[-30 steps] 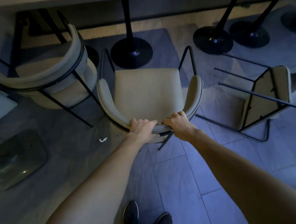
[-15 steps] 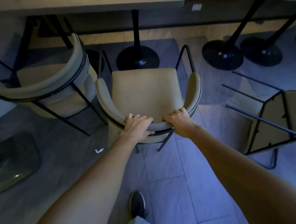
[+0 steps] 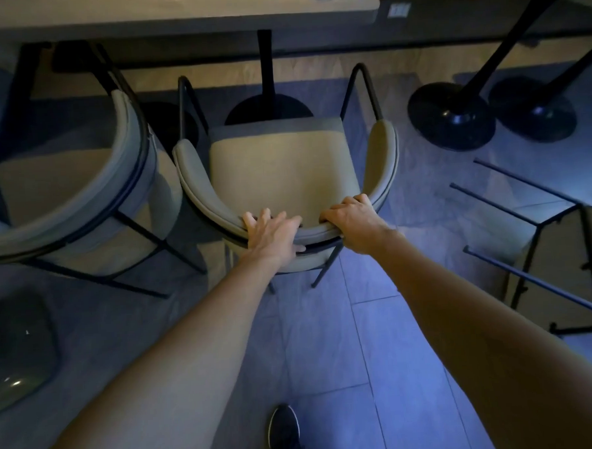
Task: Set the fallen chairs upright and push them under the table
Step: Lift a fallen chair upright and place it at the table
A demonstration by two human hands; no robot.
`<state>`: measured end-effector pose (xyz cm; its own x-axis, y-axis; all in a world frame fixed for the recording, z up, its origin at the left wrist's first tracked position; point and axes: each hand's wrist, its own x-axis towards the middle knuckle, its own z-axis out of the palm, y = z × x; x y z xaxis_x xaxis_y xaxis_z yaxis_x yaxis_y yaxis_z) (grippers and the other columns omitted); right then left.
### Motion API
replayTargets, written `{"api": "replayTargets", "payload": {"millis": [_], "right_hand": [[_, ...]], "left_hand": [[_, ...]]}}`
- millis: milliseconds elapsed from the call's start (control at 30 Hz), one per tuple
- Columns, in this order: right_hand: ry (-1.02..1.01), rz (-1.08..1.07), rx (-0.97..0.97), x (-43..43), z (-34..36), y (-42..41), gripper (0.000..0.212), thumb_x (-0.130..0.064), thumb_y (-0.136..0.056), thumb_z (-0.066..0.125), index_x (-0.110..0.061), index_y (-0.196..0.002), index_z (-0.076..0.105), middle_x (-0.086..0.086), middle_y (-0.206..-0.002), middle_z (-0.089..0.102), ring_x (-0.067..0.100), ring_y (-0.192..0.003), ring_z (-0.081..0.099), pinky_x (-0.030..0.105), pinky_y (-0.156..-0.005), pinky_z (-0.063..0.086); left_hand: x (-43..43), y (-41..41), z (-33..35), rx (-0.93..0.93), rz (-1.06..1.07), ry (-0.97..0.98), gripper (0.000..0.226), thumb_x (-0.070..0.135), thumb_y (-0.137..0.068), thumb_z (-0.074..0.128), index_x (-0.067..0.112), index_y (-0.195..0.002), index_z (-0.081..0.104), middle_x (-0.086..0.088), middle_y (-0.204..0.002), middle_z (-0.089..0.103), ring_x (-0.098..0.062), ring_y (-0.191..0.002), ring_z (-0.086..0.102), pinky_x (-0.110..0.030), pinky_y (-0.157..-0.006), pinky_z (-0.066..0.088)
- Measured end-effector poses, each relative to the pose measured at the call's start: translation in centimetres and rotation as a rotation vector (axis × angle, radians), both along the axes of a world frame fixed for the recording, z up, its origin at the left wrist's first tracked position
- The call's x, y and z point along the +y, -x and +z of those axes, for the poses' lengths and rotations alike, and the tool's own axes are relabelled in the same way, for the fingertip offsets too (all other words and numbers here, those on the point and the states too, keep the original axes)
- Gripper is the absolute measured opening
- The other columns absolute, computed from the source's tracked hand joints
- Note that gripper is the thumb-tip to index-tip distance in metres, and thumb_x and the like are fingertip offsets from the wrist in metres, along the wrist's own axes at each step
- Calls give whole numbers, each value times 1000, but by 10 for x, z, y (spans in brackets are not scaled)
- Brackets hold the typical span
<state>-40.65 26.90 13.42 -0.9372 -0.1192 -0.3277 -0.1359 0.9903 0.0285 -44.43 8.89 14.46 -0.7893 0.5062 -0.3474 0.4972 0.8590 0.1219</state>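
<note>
The chair [image 3: 278, 170] stands upright, seat front just under the counter [image 3: 174, 21] edge. Left hand [image 3: 271, 236] and right hand [image 3: 353, 224] each curl over its padded backrest top, a sound hold. The metal frame looks stiff, probably moderately heavy, and likely to scrape across the tile.

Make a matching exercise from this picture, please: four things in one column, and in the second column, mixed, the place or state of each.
Things
1. middle chair
2. right chair
3. left chair
4. shoe

Places or states
A. lies on its side
B. at the bottom edge of the picture
C. gripped at the backrest by the left hand and the right hand
D. stands upright, with no hand on it

Pairs: 1-C, 2-A, 3-D, 4-B
</note>
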Motion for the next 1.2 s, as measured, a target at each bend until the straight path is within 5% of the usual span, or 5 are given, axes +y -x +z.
{"api": "replayTargets", "payload": {"millis": [1200], "right_hand": [[0, 37, 23, 57, 7, 176, 44, -13, -86, 65, -29, -127, 56, -1, -117, 64, 27, -113, 54, 42, -98, 31]], "left_hand": [[49, 174, -4, 95, -59, -48, 33, 52, -89, 62, 31, -114, 58, 1, -115, 60, -27, -114, 44, -50, -93, 28]]}}
